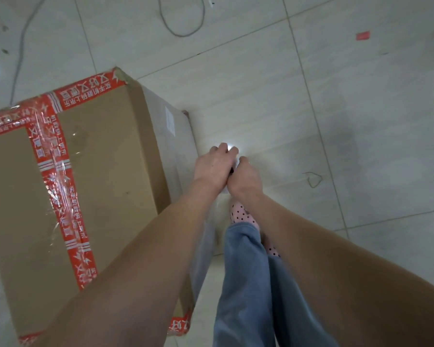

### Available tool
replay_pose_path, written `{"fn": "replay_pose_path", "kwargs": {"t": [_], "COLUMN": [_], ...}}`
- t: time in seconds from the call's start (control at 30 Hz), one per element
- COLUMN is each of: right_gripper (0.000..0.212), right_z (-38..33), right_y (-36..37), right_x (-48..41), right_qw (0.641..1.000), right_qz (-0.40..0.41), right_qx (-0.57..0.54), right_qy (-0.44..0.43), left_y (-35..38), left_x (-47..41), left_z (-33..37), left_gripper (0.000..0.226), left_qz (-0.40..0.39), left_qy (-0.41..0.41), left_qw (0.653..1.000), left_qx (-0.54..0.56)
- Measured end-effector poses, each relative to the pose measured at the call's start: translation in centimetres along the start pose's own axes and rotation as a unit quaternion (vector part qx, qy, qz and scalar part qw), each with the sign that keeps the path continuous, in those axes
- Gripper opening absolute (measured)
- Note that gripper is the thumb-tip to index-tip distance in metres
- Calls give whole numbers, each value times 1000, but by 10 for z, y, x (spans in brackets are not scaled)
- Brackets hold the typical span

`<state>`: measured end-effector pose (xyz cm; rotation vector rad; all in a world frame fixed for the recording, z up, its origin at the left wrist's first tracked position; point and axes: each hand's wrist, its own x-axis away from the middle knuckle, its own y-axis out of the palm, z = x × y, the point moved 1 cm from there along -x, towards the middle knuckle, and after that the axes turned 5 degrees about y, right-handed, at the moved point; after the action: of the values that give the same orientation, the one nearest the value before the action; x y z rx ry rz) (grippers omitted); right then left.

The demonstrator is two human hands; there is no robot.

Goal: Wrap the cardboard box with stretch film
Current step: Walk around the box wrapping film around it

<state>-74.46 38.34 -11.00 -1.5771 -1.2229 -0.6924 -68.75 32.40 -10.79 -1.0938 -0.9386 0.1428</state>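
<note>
Both hands meet low beside the box — the left hand (217,166) and right hand (246,177) are clenched together around a pale roll of stretch film (232,150), mostly hidden by the fingers. The cardboard box (105,151) stands on the tiled floor (311,108) to the left, its side already filmed. Red tape (58,176) with white Chinese characters — too blurred to read — crosses its top.
</note>
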Motion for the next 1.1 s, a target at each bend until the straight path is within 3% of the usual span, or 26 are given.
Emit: {"fn": "replay_pose_path", "kwargs": {"t": [0.1,0.27,0.4,0.53,0.7,0.87,0.93,1.1], "right_gripper": [30,15,19,22,48,45,43,41], "right_z": [2,3,-17,-42,-65,-95,-105,-116], "right_y": [-9,-20,-26,-34,-35,-31,-29,-34], "right_x": [-7,-18,-22,-28,-37,-51,-56,-62], "right_qw": [999,997,987,980,992,999,997,999], "right_qz": [-13,1,45,95,80,35,34,28], "right_qx": [28,79,151,170,91,-28,-59,-38], "right_qy": [-13,-24,-33,-35,-32,-23,-25,-13], "left_y": [-5,-14,-22,-30,-33,-34,-35,-51], "left_x": [-12,-26,-38,-48,-55,-58,-61,-71], "left_z": [2,5,-13,-35,-60,-74,-77,-79], "left_gripper": [30,27,23,20,13,24,27,30], "left_qz": [-15,-35,-22,15,63,112,101,49], "left_qy": [66,99,42,-78,-250,-354,-350,-289], "left_qw": [995,989,998,994,929,831,836,903], "left_qx": [-68,-103,-43,76,266,413,410,314]}}
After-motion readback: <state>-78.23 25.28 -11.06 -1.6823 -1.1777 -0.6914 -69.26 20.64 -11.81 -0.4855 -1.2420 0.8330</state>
